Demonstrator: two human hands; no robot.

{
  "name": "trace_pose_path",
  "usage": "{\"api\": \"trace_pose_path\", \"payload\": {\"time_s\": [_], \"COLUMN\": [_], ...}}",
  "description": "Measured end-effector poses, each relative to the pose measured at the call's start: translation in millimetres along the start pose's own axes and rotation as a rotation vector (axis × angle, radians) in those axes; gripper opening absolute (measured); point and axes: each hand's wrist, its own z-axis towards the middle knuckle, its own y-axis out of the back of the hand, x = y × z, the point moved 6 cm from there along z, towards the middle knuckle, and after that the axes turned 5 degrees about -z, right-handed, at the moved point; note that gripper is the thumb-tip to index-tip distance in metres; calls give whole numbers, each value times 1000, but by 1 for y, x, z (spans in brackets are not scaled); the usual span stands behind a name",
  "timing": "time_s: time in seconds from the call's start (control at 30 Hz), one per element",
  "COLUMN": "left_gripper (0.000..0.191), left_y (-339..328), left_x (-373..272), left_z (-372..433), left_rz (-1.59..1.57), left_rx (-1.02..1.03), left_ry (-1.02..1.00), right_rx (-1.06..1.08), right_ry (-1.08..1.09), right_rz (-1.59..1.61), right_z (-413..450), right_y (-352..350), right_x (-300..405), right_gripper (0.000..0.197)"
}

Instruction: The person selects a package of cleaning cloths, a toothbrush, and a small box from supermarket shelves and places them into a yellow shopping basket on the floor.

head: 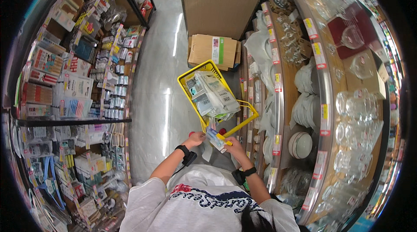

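Observation:
My right hand [235,149] grips a small blue-and-white package [215,139] by its right side, with a yellow piece by the fingers. My left hand [194,139] is at the package's left side, fingers bent; whether it touches the package cannot be made out. Just beyond both hands a yellow shopping basket [181,86] stands tilted in view on the floor. Flat plastic-wrapped packets [220,92] fill it in a loose pile. Its yellow handle [249,118] leans out to the right. Below the package a pale strip [207,152] shows, partly hidden.
Left of the aisle floor [153,69], a rack [81,121] holds many small hanging packages. On the right, shelves carry stacked wrapped plates [304,111], bowls [300,145] and clear glasses [355,134]. Flattened cardboard [202,49] and a tall brown panel [224,4] stand ahead.

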Motion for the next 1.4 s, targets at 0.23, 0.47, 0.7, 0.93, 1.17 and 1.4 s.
{"api": "trace_pose_path", "payload": {"time_s": [0.23,0.47,0.7,0.93,1.17,1.4], "left_gripper": [47,49,42,35,33,30], "left_y": [-45,-59,-68,-34,-25,-81], "left_x": [-41,-39,-20,51,121,157], "left_z": [5,20,28,-32,-122,-178], "left_rz": [-216,-229,-134,106,41,5], "left_rx": [-35,-81,-156,-321,-474,-607], "left_ry": [-22,-19,124,400,603,587], "right_rx": [-34,11,166,228,175,266], "right_ry": [-111,-302,-186,-4,-64,-8], "right_rz": [-51,-97,-176,-504,-753,-1016], "right_z": [95,148,161,171,163,153], "right_y": [11,13,-7,7,56,88], "right_x": [-62,-78,-68,-96,-87,-83], "right_gripper": [37,33,36,41,26,32]}}
